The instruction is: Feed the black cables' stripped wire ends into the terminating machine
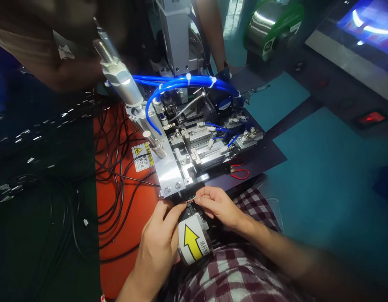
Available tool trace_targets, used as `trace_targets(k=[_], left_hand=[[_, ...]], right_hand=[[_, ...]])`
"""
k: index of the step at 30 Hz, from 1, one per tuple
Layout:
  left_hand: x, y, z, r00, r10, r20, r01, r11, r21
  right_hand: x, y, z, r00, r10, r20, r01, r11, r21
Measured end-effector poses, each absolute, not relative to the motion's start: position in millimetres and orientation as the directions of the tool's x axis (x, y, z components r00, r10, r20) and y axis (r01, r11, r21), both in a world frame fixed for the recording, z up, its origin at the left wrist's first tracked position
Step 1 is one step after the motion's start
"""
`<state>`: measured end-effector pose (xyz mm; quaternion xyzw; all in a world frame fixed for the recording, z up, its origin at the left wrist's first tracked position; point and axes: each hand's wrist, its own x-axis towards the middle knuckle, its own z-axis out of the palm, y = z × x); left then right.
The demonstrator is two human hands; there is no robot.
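Note:
Thin coloured wires [191, 199], partly hidden by fingers, lie at the front edge of a metal bench machine [171, 170]. My right hand [219, 206] pinches them from the right between thumb and forefinger. From the left, my left hand [161, 235] closes its thumb and fingertips on the same small bundle. Between my hands, below the wires, is a rounded machine part bearing a label with a yellow arrow [191, 243]. Behind the wires are the machine's metal slides and small pneumatic cylinders [209, 155].
An upright cylinder [126, 86] and blue air hoses [184, 82] rise above the machine. Black cables [118, 188] tangle on the orange surface at left. Red-handled pliers or snips [240, 173] lie right. A green wire spool [272, 27] stands behind, and another person's arm [211, 33] shows beyond.

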<state>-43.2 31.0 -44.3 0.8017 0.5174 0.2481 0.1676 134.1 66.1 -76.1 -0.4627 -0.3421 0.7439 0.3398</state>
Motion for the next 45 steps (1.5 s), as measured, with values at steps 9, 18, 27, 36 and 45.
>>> trace_targets(k=[9, 18, 27, 36, 45], left_hand=[[-43.9, 31.8, -46.2, 0.372, 0.892, 0.256, 0.751, -0.451, 0.483], [-44.2, 28.8, -37.8, 0.441, 0.855, 0.273, 0.854, -0.493, 0.167], [-37.0, 24.9, -47.1, 0.349, 0.894, 0.280, 0.819, -0.436, 0.373], [-38.8, 23.6, -47.0, 0.364, 0.887, 0.283, 0.796, -0.454, 0.400], [-48.0, 30.9, -38.7, 0.374, 0.910, 0.177, 0.829, -0.414, 0.376]], right_hand=[[127.0, 64.9, -74.3, -0.267, 0.843, -0.467, -0.171, -0.518, -0.838], [125.5, 68.9, -74.0, -0.365, 0.805, -0.468, -0.181, -0.555, -0.812], [125.3, 66.0, -77.2, -0.385, 0.796, -0.468, -0.224, -0.572, -0.789], [124.0, 64.5, -80.6, -0.312, 0.849, -0.427, -0.215, -0.501, -0.839], [124.5, 65.6, -79.2, -0.297, 0.871, -0.391, -0.149, -0.447, -0.882]])
